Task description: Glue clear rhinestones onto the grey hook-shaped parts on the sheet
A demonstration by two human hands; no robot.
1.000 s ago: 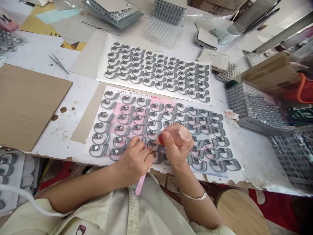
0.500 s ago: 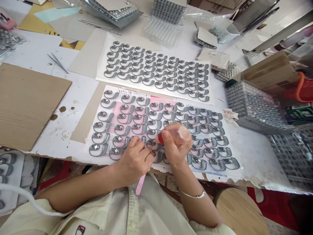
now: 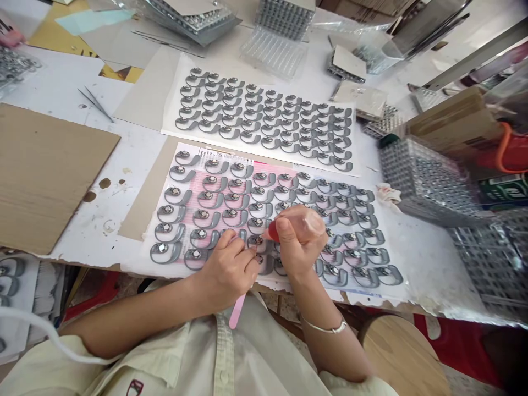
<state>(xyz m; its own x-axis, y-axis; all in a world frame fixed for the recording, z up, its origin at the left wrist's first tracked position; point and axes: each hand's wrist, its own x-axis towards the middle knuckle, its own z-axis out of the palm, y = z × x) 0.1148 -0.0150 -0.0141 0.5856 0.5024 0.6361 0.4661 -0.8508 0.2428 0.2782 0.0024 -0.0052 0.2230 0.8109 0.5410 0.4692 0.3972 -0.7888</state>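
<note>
Your right hand (image 3: pixel 303 239) hides most of the red-tipped bottle (image 3: pixel 272 231); your left hand (image 3: pixel 229 269) covers the top of the pink stick (image 3: pixel 237 311).

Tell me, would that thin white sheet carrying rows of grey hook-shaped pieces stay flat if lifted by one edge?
Probably not: the thin white sheet looks paper-like, so it would likely sag. The grey hook-shaped pieces seem to lie loose and might slide off.

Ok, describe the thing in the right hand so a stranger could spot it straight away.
Of the two sheets of grey hooks, find the nearer sheet, with pink backing. Over its lower middle the right hand is closed round a small bottle. Its red nozzle, pointing down-left at the hooks, is the only red thing on that sheet.
</note>
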